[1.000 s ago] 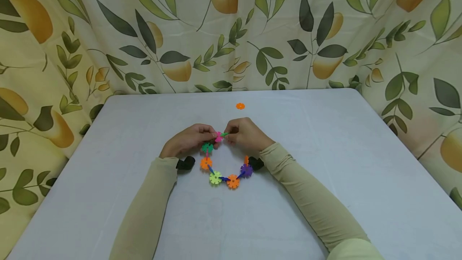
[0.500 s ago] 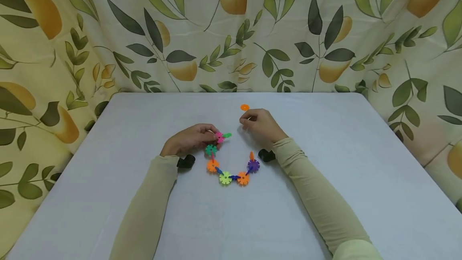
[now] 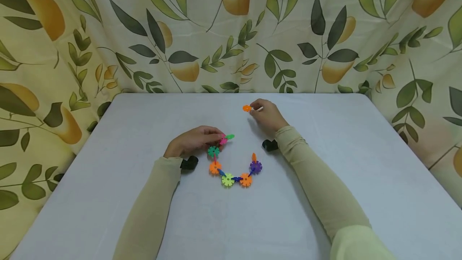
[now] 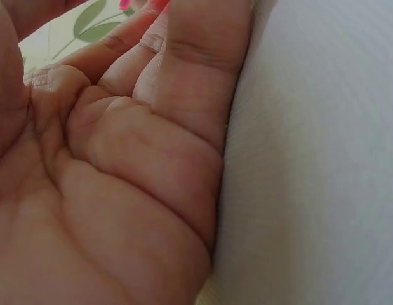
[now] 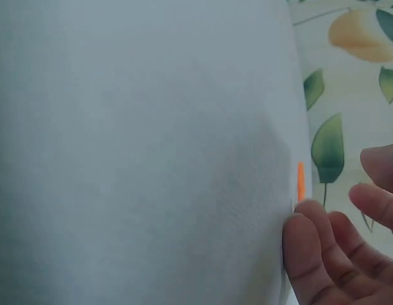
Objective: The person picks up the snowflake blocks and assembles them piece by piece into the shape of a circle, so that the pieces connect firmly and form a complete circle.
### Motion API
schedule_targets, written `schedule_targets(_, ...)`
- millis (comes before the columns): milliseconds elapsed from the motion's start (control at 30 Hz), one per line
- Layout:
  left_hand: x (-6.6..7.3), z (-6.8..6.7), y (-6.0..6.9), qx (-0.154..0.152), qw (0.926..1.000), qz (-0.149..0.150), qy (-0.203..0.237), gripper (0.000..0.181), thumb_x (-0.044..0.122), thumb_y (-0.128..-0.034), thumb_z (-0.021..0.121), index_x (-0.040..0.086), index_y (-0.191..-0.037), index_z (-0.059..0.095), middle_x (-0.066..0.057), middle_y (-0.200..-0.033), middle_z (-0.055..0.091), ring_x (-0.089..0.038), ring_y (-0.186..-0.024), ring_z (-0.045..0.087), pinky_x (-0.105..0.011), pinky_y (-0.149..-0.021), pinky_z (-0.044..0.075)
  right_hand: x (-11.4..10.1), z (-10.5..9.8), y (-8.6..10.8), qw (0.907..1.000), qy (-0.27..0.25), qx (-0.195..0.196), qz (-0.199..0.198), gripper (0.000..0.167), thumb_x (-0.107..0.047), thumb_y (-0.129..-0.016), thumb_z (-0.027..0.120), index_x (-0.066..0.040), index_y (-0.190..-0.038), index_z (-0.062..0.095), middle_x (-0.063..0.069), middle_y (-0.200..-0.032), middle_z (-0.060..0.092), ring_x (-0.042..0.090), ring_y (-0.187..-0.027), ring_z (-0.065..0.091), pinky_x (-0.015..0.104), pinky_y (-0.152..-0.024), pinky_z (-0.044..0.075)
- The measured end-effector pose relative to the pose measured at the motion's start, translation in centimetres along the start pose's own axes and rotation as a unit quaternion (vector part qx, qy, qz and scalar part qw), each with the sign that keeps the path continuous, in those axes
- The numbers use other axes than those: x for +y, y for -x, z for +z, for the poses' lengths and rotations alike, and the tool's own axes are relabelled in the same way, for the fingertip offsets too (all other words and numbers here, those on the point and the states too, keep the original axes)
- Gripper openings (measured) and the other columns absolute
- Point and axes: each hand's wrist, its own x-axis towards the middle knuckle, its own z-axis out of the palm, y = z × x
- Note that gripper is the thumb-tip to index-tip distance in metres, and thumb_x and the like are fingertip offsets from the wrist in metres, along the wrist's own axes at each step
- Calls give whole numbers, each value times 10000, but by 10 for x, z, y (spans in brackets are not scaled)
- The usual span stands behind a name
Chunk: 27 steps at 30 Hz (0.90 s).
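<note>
My left hand [image 3: 195, 139] pinches a pink snowflake building disc [image 3: 223, 139] at one end of a curved chain. A green disc [image 3: 230, 136], seen edge-on, is joined to it. The chain runs on through a dark green disc [image 3: 213, 151], an orange disc [image 3: 215, 167], a lime disc [image 3: 227, 179], a second orange disc [image 3: 246, 179] and a purple disc [image 3: 256, 167]. An edge-on orange disc [image 3: 254, 157] tips the other end. My right hand [image 3: 268, 115] is at a loose orange disc [image 3: 247, 108] on the table, thumb and fingers apart in the right wrist view.
A white-covered table [image 3: 306, 220] lies under everything. Behind it hangs a leaf-and-fruit patterned curtain [image 3: 231, 63]. A black wrist camera shows at the left sleeve [image 3: 144, 208] and another at the right sleeve [image 3: 317, 187].
My right hand has let go of the green disc and moved away and to the right, to the loose orange disc. The left hand keeps its hold on the pink disc.
</note>
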Motion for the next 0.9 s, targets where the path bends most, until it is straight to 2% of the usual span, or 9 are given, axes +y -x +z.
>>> schedule_targets(167, 1, 0, -1, 93, 9998, -132, -73, 339, 231, -1130, 556, -6, -1339, 681, -93, -1069, 737, -203, -942, 620, -301, -834, 512, -1, -4, -11, 9994, 149, -260, 179, 439, -137, -1049, 631, 34, -1449, 578, 279, -1384, 595, 383, -1147, 615, 485, -1011, 492)
schedule_targets(400, 0, -1, -2, 79, 9998, -98, -141, 354, 220, -1137, 543, -17, -1369, 667, -75, -1084, 730, -189, -938, 619, -301, -849, 521, -1, -6, -29, 9951, 508, -706, 473, 500, -180, -1070, 620, -3, -1525, 515, 285, -1392, 555, 340, -1038, 628, 438, -919, 514)
schedule_targets(567, 1, 0, -2, 45, 9997, 8, -221, 341, 201, -1143, 525, -27, -1355, 664, -80, -1085, 729, -193, -939, 619, -304, -841, 521, 3, -3, -41, 9912, 936, -875, 334, 518, -186, -1066, 583, -10, -1547, 505, 315, -1414, 540, 387, -1196, 551, 503, -1032, 464)
schedule_targets(667, 2, 1, -2, 69, 9996, -52, -279, 344, 210, -1142, 531, -18, -1364, 661, -78, -1093, 722, -193, -947, 615, -299, -846, 518, 4, 0, -45, 9888, 1164, -874, 343, 509, -159, -1045, 567, -6, -1529, 531, 316, -1416, 528, 405, -1279, 500, 522, -1077, 430)
schedule_targets(900, 1, 2, -4, 194, 9990, -157, -382, 353, 228, -1139, 543, -2, -1374, 670, -53, -1086, 707, -183, -951, 596, -298, -860, 495, 1, 7, -48, 9852, 1544, -672, 326, 400, -97, -977, 635, 7, -1363, 657, 287, -1304, 544, 401, -1210, 506, 513, -1031, 443)
